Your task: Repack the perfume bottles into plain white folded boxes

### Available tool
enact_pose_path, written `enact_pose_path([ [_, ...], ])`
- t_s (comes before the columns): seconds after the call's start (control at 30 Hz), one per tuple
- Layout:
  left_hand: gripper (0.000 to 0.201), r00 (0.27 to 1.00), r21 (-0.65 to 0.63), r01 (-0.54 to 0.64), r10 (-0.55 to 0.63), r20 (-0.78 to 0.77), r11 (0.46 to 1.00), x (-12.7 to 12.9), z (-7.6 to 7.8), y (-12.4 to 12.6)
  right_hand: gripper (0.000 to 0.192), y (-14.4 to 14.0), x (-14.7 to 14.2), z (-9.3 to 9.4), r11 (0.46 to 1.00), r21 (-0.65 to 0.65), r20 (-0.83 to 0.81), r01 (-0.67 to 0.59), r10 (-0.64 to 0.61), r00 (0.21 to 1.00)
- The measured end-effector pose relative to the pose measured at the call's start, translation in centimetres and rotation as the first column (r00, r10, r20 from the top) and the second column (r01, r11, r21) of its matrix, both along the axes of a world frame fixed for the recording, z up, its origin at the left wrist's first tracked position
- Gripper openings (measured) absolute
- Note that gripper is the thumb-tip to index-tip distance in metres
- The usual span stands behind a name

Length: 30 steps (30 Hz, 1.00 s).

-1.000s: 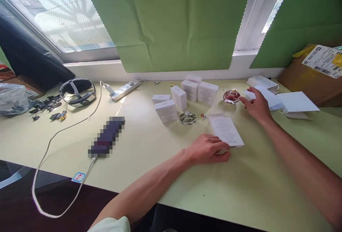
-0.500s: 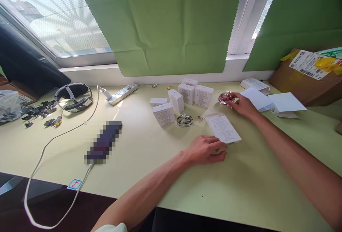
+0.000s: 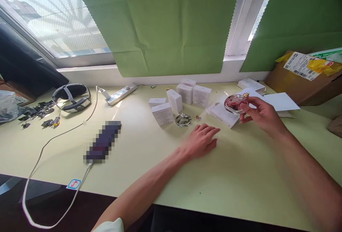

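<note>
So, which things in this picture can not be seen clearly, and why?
- Head view: the dark flat object on the table is pixelated; unidentifiable.
- Print on the small white boxes: too small to read.
- Pink glass bottle: its near side is covered by the right hand.
- Brown carton: cut off by the right edge.
- White cable: leaves at the bottom edge.
</note>
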<state>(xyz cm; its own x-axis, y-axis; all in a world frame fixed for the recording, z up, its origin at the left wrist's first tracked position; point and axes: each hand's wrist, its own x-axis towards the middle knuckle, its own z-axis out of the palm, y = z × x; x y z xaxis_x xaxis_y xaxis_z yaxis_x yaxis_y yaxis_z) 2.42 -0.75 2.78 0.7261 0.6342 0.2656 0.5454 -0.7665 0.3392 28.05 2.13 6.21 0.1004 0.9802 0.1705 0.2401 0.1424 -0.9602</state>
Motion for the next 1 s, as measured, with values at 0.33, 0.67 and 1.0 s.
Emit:
enact_pose_path([
  [0.33,0.016,0.823,0.096,-0.183,0.206,-0.53,0.978,-0.3,5.7,8.5,0.036,-1.2,-4.1,-4.6,0.985,-0.086,0.014,-0.151,0.153,0.988],
  [0.67,0.018,0.765,-0.009,-0.178,0.133,-0.63,0.984,1.2,4.3,10.8,0.039,-1.3,-3.3,-5.5,0.993,-0.06,-0.012,-0.107,0.106,0.994],
  [1.0,0.015,0.813,0.023,-0.193,0.173,-0.556,0.981,0.7,6.6,10.4,0.047,-1.4,-3.7,-6.1,0.981,-0.122,0.011,-0.149,0.151,0.988],
])
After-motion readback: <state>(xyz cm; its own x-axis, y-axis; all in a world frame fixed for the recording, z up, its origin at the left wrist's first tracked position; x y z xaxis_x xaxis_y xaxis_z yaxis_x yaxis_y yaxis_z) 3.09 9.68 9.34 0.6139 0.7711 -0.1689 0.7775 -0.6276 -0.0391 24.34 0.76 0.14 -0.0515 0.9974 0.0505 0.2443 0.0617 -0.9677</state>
